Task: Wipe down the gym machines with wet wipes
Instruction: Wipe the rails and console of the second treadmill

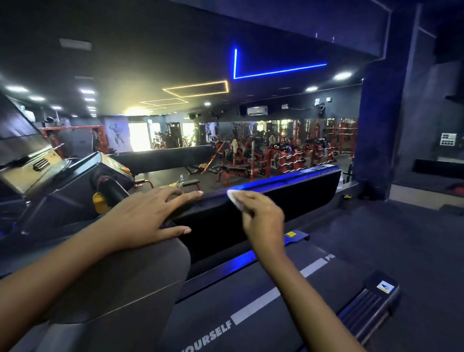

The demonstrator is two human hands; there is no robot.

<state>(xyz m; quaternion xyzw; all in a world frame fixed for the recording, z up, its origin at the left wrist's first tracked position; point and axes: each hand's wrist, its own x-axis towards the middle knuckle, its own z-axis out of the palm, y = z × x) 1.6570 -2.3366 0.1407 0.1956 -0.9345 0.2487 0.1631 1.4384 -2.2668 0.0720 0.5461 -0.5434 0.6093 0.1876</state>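
A treadmill's black padded side rail [291, 194] runs from the centre toward the right. My right hand [261, 217] pinches a small white wet wipe [234, 198] and holds it against the top edge of the rail. My left hand [149, 214] lies flat with straight fingers on the near end of the same rail, fingertips reaching its top edge. The treadmill belt [259, 310], printed with white lettering, lies below my arms.
The treadmill console [40, 167] with a yellow safety clip [99, 202] stands at left. A grey upright cover [130, 278] sits under my left forearm. Red weight machines [266, 156] fill the hall beyond. A dark pillar [376, 129] and steps rise at right.
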